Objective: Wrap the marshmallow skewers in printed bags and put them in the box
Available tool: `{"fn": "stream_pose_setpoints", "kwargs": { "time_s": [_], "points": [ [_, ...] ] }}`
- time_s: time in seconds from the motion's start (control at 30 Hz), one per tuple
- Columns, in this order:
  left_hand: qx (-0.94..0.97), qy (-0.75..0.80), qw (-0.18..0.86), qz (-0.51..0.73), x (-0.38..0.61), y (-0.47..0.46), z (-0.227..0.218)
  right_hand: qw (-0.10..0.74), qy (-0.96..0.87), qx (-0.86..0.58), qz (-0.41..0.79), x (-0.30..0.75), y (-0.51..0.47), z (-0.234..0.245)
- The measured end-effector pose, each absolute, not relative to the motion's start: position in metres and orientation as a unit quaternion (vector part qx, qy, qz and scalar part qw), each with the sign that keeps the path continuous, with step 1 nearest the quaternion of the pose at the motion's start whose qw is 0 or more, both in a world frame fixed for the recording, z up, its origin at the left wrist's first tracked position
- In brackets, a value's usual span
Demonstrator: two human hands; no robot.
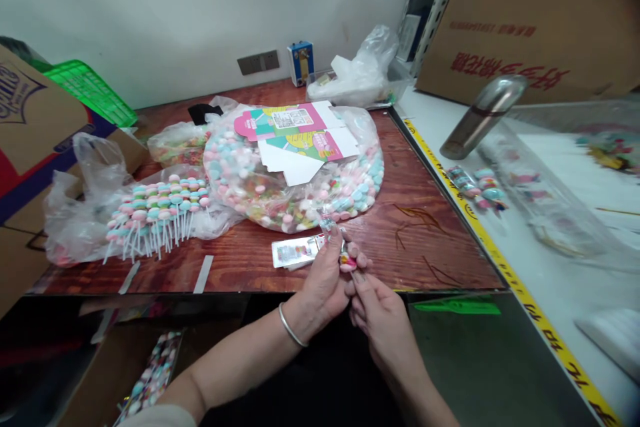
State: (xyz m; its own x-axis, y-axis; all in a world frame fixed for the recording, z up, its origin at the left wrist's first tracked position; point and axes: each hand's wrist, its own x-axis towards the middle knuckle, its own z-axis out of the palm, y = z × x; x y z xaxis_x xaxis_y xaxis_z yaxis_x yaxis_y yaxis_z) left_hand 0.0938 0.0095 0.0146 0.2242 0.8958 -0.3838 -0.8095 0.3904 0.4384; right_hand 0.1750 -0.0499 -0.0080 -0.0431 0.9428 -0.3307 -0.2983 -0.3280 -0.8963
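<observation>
The tabletop [410,227] is glossy dark-grained wood. Clear crinkled plastic forms the candy bag [295,180]. The flat carton [300,137] is printed card; the flask [483,117] is brushed metal.

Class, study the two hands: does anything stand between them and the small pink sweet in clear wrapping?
Nothing visible does. The left hand and the right hand both pinch the small pink sweet directly, just above the near edge of the red-brown wooden table.

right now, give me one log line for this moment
left hand: pinching clear wrapper | right hand: pinching pink candy | nearby: label card, candy bag on wooden table
</observation>
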Motion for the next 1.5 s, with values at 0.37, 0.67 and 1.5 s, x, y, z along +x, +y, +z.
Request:
{"fn": "stream_pose_setpoints", "kwargs": {
  "time_s": [0.37,0.67,1.5],
  "points": [
    [0.083,0.302,0.76,0.57,0.087,0.016,0.011,0.437,-0.648,-0.603,0.16,0.186,-0.065,-0.014],
    [0.038,0.302,0.78,0.547,0.083,0.019,0.015,0.481,-0.316,-0.512,0.638,0.191,-0.059,-0.014],
    [0.083,0.278,0.771,0.567,0.083,0.017,0.013,0.517,-0.393,-0.525,0.55,0.182,-0.057,-0.023]
  ]
}}
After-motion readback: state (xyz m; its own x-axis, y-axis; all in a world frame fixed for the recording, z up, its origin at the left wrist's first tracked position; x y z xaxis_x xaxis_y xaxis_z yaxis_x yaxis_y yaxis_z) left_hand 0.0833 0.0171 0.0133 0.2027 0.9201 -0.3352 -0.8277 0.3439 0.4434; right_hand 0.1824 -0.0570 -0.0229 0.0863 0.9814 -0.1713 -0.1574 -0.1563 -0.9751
